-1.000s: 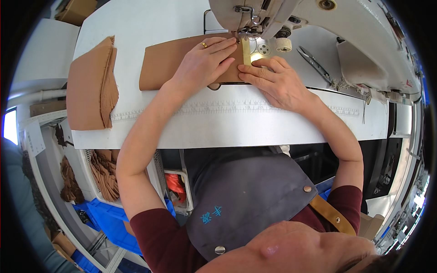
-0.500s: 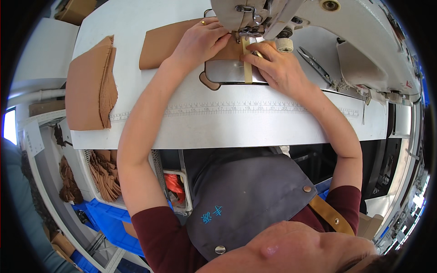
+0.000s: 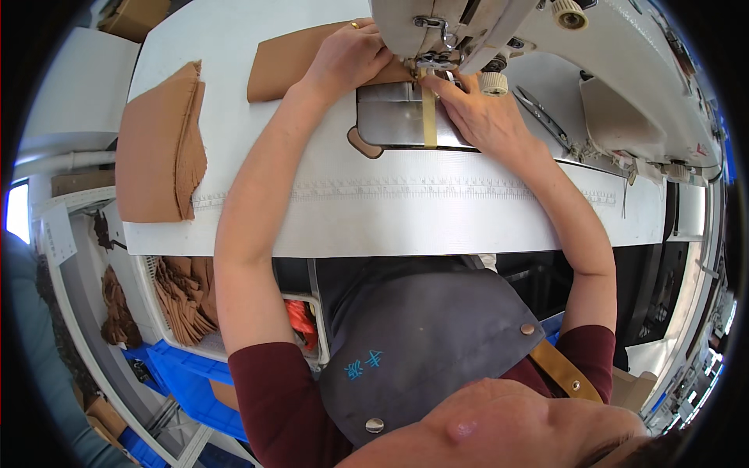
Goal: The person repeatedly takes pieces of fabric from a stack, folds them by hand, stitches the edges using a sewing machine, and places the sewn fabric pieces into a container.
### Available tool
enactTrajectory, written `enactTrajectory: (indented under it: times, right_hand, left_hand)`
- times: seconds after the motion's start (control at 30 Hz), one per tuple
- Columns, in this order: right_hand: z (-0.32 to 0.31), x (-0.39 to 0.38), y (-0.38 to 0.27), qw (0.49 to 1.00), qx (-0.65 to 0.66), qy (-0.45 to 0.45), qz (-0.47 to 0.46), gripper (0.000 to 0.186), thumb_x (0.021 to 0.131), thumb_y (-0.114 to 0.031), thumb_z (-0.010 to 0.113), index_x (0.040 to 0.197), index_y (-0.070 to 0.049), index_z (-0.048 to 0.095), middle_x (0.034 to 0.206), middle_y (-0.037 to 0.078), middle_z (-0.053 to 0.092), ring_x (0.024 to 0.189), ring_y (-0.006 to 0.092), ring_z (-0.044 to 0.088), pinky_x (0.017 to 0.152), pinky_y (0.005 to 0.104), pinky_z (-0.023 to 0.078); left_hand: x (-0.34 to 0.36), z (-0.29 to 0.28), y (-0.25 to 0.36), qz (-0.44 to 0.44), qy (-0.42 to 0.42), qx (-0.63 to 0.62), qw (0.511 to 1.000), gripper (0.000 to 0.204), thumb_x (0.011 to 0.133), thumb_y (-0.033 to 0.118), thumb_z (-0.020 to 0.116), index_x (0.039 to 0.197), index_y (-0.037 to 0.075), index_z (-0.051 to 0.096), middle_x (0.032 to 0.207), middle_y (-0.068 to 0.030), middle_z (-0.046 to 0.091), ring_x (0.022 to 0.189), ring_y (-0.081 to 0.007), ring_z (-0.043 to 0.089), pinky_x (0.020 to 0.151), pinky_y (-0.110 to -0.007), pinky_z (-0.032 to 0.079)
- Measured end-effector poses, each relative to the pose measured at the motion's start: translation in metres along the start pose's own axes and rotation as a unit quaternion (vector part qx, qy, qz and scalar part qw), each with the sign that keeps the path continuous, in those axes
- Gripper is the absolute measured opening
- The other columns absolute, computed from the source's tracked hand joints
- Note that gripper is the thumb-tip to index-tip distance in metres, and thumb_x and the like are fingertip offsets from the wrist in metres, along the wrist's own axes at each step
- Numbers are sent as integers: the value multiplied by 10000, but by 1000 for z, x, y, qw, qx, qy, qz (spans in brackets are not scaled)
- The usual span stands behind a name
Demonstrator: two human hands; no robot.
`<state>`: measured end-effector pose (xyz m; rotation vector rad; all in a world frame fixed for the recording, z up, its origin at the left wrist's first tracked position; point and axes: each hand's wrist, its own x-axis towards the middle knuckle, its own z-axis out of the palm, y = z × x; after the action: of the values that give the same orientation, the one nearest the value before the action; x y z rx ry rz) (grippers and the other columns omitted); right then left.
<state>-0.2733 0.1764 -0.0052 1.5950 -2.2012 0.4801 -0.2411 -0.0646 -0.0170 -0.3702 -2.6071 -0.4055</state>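
Note:
A folded brown panel (image 3: pixel 289 66), leather or cloth, lies under the head of a white sewing machine (image 3: pixel 425 31). Bent over the panel's right part, my left hand (image 3: pixel 347 61) has its fingers closed on it, the fingertips partly hidden by the machine head. My right hand (image 3: pixel 488 117) is at the presser foot, its fingers drawn together at the panel's right end. Something small and shiny shows by those fingers, too little of it to name. A yellowish tape strip (image 3: pixel 429 121) runs over the metal needle plate (image 3: pixel 382 117), just left of my right hand.
A stack of brown panels (image 3: pixel 156 148) lies at the table's left. Metal snips (image 3: pixel 542 117) rest right of my right hand. A printed ruler scale (image 3: pixel 374 187) crosses the table near its front edge. Below left stand a white basket of brown scraps (image 3: pixel 183 300) and a blue bin (image 3: pixel 195 390).
The brown panel has slid away from me under the machine, uncovering more of the metal plate. Both hands moved with it, slightly farther off.

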Motion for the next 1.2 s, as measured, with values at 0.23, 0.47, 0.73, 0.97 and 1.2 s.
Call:
enactTrajectory:
  times: [0.23, 0.47, 0.73, 0.97, 1.2]
  right_hand:
    - [4, -2, 7, 998, 57, 19, 30, 246, 814, -90, 662, 1060, -99, 676, 932, 96, 642, 917, 293, 590, 785, 403, 461]
    - [6, -6, 11, 998, 52, 29, 0, 209, 887, -68, 601, 1090, -69, 652, 1040, 94, 644, 890, 325, 612, 793, 407, 483]
    - [10, -7, 17, 994, 90, 59, 10, 216, 857, -117, 639, 1072, -114, 667, 977, 75, 640, 969, 293, 578, 845, 407, 449]
    - [-21, -34, 4, 994, 98, 47, 17, 236, 877, -89, 610, 1110, -64, 648, 1118, 105, 633, 1048, 308, 575, 886, 399, 447]
    - [-54, -77, -57, 987, 159, -23, 25, 325, 789, -16, 661, 1112, -42, 648, 1132, 98, 618, 1049, 291, 572, 891, 401, 434]
  left_hand:
    - [-17, -11, -19, -85, -54, -19, 995, 234, 910, 201, 601, 1127, 138, 660, 1184, -30, 650, 1134, -244, 598, 934, -371, 506]
    - [-137, -99, 99, -94, -178, 222, 954, 391, 890, 117, 628, 1270, 42, 578, 1287, -124, 600, 1050, -281, 649, 755, -339, 566]
    - [-167, -97, 97, -73, -147, 55, 985, 498, 909, 211, 634, 1370, 67, 517, 1413, -159, 503, 1327, -328, 448, 1020, -410, 425]
    - [-144, -62, 79, -235, -20, 210, 949, 517, 942, 368, 601, 1326, 27, 544, 1393, -201, 510, 1287, -342, 492, 999, -431, 442]
    - [-129, -75, 79, -154, 43, 159, 974, 442, 882, 303, 687, 1209, 13, 624, 1287, -157, 604, 1193, -299, 571, 974, -432, 459]
